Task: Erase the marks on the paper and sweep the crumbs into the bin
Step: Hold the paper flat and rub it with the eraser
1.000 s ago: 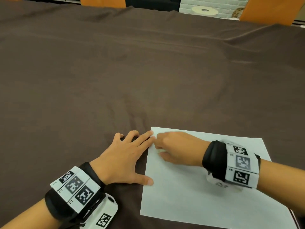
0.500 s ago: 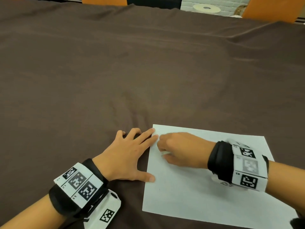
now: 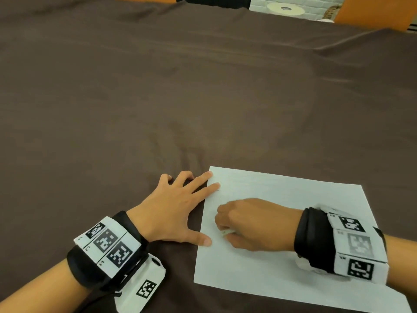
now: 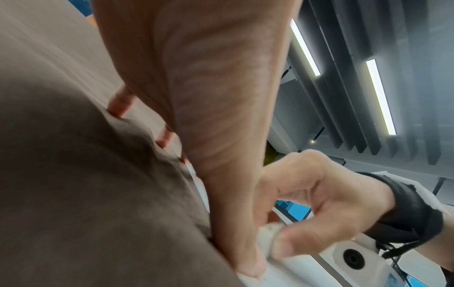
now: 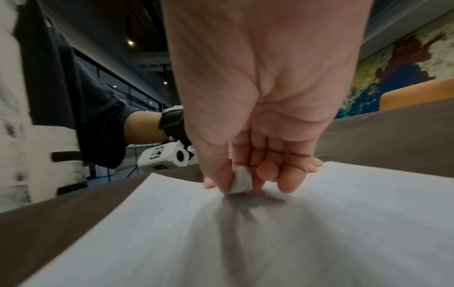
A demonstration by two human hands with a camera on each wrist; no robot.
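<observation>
A white sheet of paper point(image 3: 293, 233) lies on the brown tablecloth at the near right. My right hand point(image 3: 243, 220) pinches a small white eraser point(image 5: 240, 180) between thumb and fingers, its end pressed on the paper near the left edge; the eraser point(image 3: 226, 232) peeks out under the knuckles in the head view. My left hand point(image 3: 178, 206) lies flat with spread fingers, its fingertips and thumb resting on the paper's left edge. A faint pencil mark point(image 3: 218, 184) shows near the top left corner. No crumbs or bin are visible.
The brown tablecloth point(image 3: 158, 98) covers the whole table, with wrinkles beyond my left hand. Orange chair backs point(image 3: 379, 10) and a pale round disc point(image 3: 285, 9) stand past the far edge.
My right hand with the eraser has slid from the paper's top left corner toward me along the left edge. The left hand has stayed pressing the paper's edge.
</observation>
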